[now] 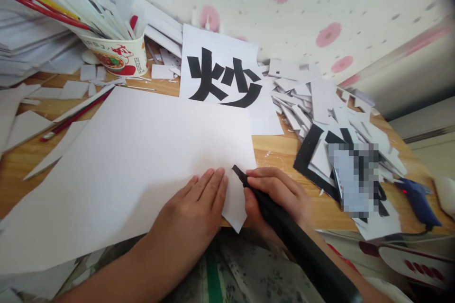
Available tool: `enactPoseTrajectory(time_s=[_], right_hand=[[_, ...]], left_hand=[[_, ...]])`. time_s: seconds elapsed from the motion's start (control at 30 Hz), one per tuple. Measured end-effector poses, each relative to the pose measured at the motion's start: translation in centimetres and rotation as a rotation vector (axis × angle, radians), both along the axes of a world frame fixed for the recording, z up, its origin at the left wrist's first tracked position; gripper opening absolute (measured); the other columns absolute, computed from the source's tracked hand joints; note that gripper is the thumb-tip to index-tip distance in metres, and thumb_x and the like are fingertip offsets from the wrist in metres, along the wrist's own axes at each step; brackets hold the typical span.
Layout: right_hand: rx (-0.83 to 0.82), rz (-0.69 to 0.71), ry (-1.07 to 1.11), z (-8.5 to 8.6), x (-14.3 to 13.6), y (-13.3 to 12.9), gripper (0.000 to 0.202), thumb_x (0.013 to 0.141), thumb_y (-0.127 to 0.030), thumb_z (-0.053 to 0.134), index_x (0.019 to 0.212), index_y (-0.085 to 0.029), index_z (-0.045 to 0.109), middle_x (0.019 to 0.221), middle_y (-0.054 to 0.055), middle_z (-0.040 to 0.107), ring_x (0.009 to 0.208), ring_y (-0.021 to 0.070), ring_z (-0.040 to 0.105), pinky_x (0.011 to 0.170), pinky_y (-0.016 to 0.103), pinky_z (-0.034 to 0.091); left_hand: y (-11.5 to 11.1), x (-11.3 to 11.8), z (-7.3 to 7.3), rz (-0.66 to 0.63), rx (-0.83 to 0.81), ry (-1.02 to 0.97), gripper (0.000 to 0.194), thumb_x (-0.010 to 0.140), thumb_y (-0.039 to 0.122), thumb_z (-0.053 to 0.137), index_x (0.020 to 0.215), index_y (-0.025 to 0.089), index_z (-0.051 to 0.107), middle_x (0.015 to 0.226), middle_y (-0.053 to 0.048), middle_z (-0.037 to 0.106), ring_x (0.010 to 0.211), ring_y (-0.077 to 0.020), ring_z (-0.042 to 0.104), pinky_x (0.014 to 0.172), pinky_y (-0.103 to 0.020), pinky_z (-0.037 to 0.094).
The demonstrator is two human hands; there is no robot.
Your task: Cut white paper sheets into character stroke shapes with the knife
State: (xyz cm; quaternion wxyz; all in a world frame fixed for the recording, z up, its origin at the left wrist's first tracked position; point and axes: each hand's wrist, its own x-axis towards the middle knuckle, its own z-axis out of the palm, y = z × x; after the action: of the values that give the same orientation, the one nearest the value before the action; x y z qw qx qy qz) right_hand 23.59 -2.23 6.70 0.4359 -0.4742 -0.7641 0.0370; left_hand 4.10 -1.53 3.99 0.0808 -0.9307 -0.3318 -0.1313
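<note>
Evidently a cut was starting at the near right corner of the white sheet, which lay across the wooden surface. The left hand pressed flat on it, fingers together, and the right hand was curled around a black cutter, tip at the sheet's edge. Next, I judge, came a steady, guided pull.

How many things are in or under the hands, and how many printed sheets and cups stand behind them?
Large blank white sheet, under left hand: 1
Black knife-like tool, in right hand: 1
White sheet printed with a black character: 1
Paper cup of strips: 1
Total: 4
</note>
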Motion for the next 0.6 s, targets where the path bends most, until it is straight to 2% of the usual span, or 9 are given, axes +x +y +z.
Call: enactPoseTrajectory(time_s=[0.13,0.3,0.4,0.6], right_hand=[[0.034,-0.001,0.025,-0.6,-0.1,-0.2,0.022,0.073,-0.011,0.064,0.092,-0.023,0.062,0.089,0.006,0.070,0.078,0.0185,0.070,0.069,0.033,0.061],[0.088,0.007,0.003,-1.1,-0.1,-0.6,0.023,0.073,-0.010,0.064,0.092,-0.023,0.061,0.088,0.007,0.070,0.077,0.0191,0.070,0.068,0.033,0.060],[0.126,0.013,-0.015,-1.1,-0.1,-0.7,0.023,0.074,-0.010,0.063,0.093,-0.023,0.061,0.088,0.007,0.070,0.077,0.0191,0.070,0.067,0.033,0.061],[0.148,0.050,-0.026,-1.2,0.3,-0.8,0.019,0.074,-0.011,0.063,0.090,-0.020,0.062,0.088,0.009,0.071,0.076,0.0189,0.071,0.067,0.032,0.061]], left_hand=[[0.0,0.5,0.2,0.047,-0.061,0.025,0.050,0.084,0.010,0.049,0.133,0.000,0.051,0.140,-0.024,0.051,0.125,-0.0343,0.056,0.098,-0.047,0.052],[0.0,0.9,0.9,0.097,-0.252,0.036,0.073,0.067,0.016,0.067,0.136,0.002,0.049,0.143,-0.024,0.047,0.127,-0.0355,0.053,0.103,-0.048,0.049],[0.0,1.0,1.1,0.126,-0.273,0.054,0.076,0.063,0.016,0.069,0.136,0.002,0.049,0.145,-0.023,0.045,0.128,-0.0341,0.052,0.104,-0.046,0.048],[0.2,1.3,1.8,0.159,-0.323,0.149,0.077,0.065,0.017,0.066,0.139,0.004,0.047,0.147,-0.019,0.043,0.130,-0.0319,0.051,0.105,-0.045,0.047]])
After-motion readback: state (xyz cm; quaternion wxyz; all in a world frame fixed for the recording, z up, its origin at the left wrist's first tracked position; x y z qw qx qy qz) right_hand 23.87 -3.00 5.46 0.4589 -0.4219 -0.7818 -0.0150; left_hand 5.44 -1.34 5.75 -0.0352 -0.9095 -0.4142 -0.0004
